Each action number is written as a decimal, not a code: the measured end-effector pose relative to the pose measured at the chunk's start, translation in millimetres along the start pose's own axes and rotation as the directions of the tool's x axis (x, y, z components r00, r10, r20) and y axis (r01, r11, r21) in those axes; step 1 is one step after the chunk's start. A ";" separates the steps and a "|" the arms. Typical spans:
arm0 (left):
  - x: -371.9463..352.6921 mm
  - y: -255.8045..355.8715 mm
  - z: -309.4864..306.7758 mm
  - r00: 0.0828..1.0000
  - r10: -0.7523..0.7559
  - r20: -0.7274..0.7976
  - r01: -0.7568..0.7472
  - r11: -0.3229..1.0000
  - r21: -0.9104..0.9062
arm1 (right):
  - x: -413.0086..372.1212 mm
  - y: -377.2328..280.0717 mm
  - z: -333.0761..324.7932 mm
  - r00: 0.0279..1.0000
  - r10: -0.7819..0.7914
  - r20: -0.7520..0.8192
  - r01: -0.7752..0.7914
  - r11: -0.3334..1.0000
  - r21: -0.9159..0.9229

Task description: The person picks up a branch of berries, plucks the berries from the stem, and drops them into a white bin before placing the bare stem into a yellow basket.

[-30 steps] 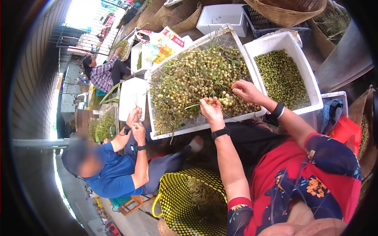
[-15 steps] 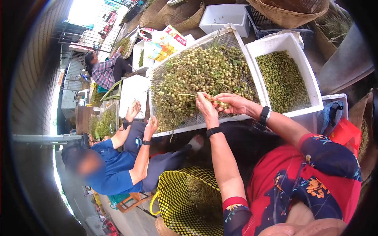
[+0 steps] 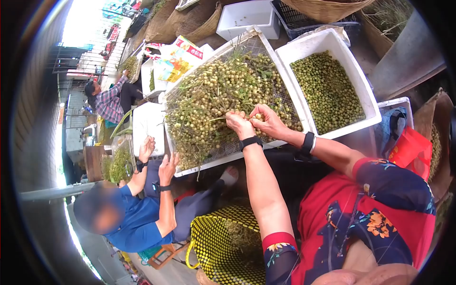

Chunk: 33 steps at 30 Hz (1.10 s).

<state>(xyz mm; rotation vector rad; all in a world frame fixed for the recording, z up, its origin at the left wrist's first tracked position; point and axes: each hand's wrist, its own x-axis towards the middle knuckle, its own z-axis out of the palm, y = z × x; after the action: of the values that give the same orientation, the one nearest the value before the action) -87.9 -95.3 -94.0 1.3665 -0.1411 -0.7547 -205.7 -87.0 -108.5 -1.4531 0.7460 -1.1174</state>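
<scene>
Currently in hand: a sprig (image 3: pixel 251 117) of small pale round fruit, gripped by both hands just above the near side of the heap.
Left hand (image 3: pixel 239 124): fingers closed on the stem end. This reads as the anchoring grip that steadies the stem.
Right hand (image 3: pixel 269 122): fingertips clenched on the fruit end, touching the other hand's fingers. The tight, close grip is likely because the fruit is so small.
Heap (image 3: pixel 213 102): fruit on tangled stems, filling the mesh tray. The sprig lies at its top, on the side nearest the body.
Mesh tray (image 3: pixel 216 164): white rim, set directly in front of the lap, probably so both arms reach the heap.
White tub (image 3: pixel 376 114): just beside the tray on the right-hand side. It holds loose green fruit (image 3: pixel 327 92) with no stems showing, and the spot suits a short reach across.
Woven basket (image 3: pixel 218 242): yellow and black, low beside the left arm. It seems to hold stems, but it is too dim to be sure.
Co-worker (image 3: pixel 137 223): blue shirt, seated at the tray's other end, hands raised, apart from the wearer's.
Second person (image 3: pixel 108 100): plaid shirt, well apart, at another tray.
</scene>
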 end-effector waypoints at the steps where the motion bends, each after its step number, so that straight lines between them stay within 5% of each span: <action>1: 1.3 -4.4 6.6 1.000 -0.009 0.003 0.009 1.000 0.001 | 0.8 1.0 -5.4 1.000 0.006 -0.005 -0.006 1.000 -0.006; 11: -0.1 -13.3 32.8 0.982 0.105 -0.157 -0.077 0.981 0.178 | 3.4 -12.4 -26.6 0.996 -0.005 -0.092 -0.003 0.996 -0.087; 15: 18.7 -27.3 12.0 0.969 0.177 -0.171 -0.126 0.954 0.273 | -4.7 -4.3 -28.3 0.985 -0.165 -0.044 0.160 0.981 -0.110; 16: 91.1 -93.0 -25.9 0.824 0.556 -0.111 -0.422 0.732 0.535 | -7.6 1.1 -28.2 0.983 -0.184 -0.026 0.180 0.977 -0.115; 17: 78.9 -80.1 -18.6 0.823 0.557 -0.109 -0.424 0.731 0.535 | -10.1 5.5 -28.3 0.979 -0.203 -0.008 0.200 0.973 -0.118; 19: 27.8 -20.8 9.2 0.945 0.143 -0.294 -0.136 0.990 0.043 | -14.7 7.2 -36.7 0.995 -0.094 0.022 0.096 0.980 -0.175; 20: 18.9 -8.0 12.8 0.931 0.146 -0.336 -0.146 0.989 0.026 | -15.9 14.0 -40.7 0.995 -0.096 0.015 0.097 0.978 -0.185; 23: 19.8 9.7 -6.6 0.996 0.057 -0.072 -0.063 0.994 -0.092 | -17.8 26.0 -57.0 0.998 -0.014 0.067 0.032 0.964 -0.265; 26: 10.1 25.6 -9.7 0.997 -0.004 0.075 0.018 0.982 -0.188 | -13.5 21.2 -71.9 0.944 0.005 0.329 0.210 0.759 -0.617; 29: -7.7 36.7 -10.0 0.981 -0.033 0.193 0.082 0.964 -0.253 | -4.1 12.6 -74.1 0.919 0.114 0.377 0.220 0.645 -0.732; 31: -15.2 40.7 -10.5 0.960 -0.032 0.279 0.117 0.949 -0.293 | 4.4 4.8 -68.1 0.933 -0.017 0.360 0.277 0.671 -0.687; 32: -19.0 42.0 -9.8 0.936 -0.038 0.349 0.152 0.940 -0.304 | 8.4 1.3 -63.2 0.933 0.122 0.339 0.021 0.920 -0.391; 33: -22.8 42.0 -9.2 0.907 -0.044 0.419 0.189 0.931 -0.312 | 13.1 -10.7 -58.2 0.894 0.256 0.368 -0.264 0.964 -0.027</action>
<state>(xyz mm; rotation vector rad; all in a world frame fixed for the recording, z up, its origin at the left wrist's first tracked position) -83.6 -74.5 -50.3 0.8735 -0.2419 -1.1085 -256.4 -118.6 -98.0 -1.4396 0.6329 -0.6201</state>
